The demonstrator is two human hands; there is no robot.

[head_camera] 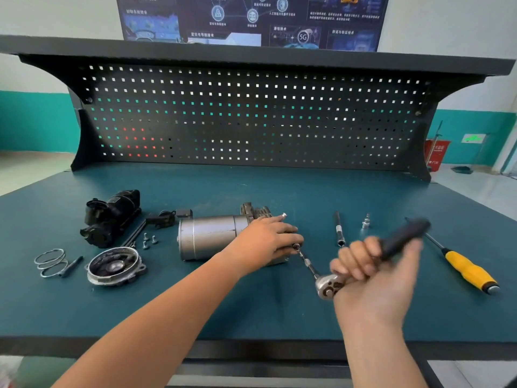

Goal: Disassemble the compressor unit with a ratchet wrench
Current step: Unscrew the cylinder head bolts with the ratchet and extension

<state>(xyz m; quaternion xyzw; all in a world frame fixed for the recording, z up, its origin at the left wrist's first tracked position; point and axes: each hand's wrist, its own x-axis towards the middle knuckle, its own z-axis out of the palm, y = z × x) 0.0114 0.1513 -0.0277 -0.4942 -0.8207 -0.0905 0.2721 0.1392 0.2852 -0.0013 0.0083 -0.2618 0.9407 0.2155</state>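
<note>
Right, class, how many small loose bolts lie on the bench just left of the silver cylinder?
3: the back bolt, the right bolt and the front bolt, clustered together. Others may be hidden.

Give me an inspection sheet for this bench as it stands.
surface: teal benchtop, dark front edge.
job's things: silver compressor unit lies on its side; ratchet wrench, through an extension, meets its right end.
clutter: black motor, round cover, spring rings, loose bolts at left; extension bar, small socket, yellow screwdriver at right.
grips: left hand rests on the compressor unit's right end; right hand grips the ratchet wrench handle, blurred.
cables: nothing seen.
surroundings: pegboard behind, poster above, red bin at far right.
</note>
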